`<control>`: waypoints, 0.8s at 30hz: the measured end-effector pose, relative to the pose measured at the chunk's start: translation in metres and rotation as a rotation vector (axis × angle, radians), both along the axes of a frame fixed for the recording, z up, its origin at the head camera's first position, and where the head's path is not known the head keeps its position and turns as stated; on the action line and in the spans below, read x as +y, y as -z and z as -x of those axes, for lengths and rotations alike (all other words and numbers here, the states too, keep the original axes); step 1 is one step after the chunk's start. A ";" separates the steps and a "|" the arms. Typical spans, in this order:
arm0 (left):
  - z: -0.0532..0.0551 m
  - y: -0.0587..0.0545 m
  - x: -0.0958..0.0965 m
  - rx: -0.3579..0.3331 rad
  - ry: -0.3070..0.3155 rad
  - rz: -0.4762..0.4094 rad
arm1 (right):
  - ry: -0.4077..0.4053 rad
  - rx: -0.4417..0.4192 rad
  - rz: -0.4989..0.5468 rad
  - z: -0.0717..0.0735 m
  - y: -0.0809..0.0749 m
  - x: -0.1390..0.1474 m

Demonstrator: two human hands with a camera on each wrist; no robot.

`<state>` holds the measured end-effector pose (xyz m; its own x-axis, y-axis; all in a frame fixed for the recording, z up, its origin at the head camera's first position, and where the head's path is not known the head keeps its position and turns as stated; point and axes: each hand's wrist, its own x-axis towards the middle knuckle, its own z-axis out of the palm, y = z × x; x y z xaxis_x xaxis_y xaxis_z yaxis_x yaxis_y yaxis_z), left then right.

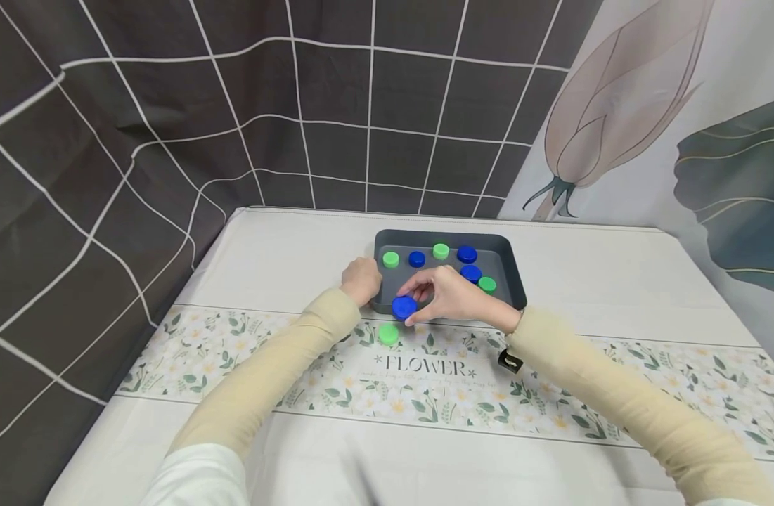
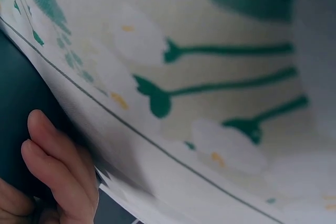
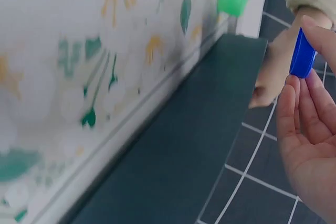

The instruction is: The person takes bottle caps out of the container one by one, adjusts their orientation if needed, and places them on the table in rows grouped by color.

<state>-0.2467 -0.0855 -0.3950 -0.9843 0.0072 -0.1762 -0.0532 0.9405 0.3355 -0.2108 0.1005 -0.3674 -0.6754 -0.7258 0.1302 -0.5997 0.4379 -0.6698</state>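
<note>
A dark grey tray (image 1: 514,270) stands on the table with blue and green round caps lying in it. My left hand (image 1: 361,280) grips the tray at its left side; in the left wrist view its fingers (image 2: 60,166) lie against the dark wall. Between thumb and fingers, my right hand (image 1: 453,295) pinches a blue bottle cap (image 1: 403,308) over the tray's near left corner. The right wrist view shows the same blue cap (image 3: 303,56) held on edge at the fingertips. Just in front of the tray, a green cap (image 1: 389,334) rests on the tablecloth.
Inside the tray are green caps (image 1: 391,260) at left, back and right, and blue caps (image 1: 467,254) towards the back and right. A small black object (image 1: 510,361) is near my right wrist. A dark gridded curtain (image 1: 336,105) hangs behind the table (image 1: 285,260).
</note>
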 end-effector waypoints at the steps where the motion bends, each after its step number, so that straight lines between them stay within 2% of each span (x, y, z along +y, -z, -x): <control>1: 0.000 0.000 0.000 0.001 0.001 0.004 | -0.003 0.001 0.000 -0.002 0.001 -0.001; 9: -0.001 0.003 0.001 0.016 0.002 0.013 | -0.034 0.009 -0.010 -0.015 0.007 -0.010; 24: -0.001 0.001 0.000 0.031 0.020 0.029 | -0.108 0.004 -0.038 -0.032 0.012 -0.019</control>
<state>-0.2459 -0.0855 -0.3956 -0.9890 0.0220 -0.1460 -0.0245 0.9508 0.3090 -0.1784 0.0818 -0.3798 -0.5928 -0.7986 0.1038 -0.6472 0.3957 -0.6515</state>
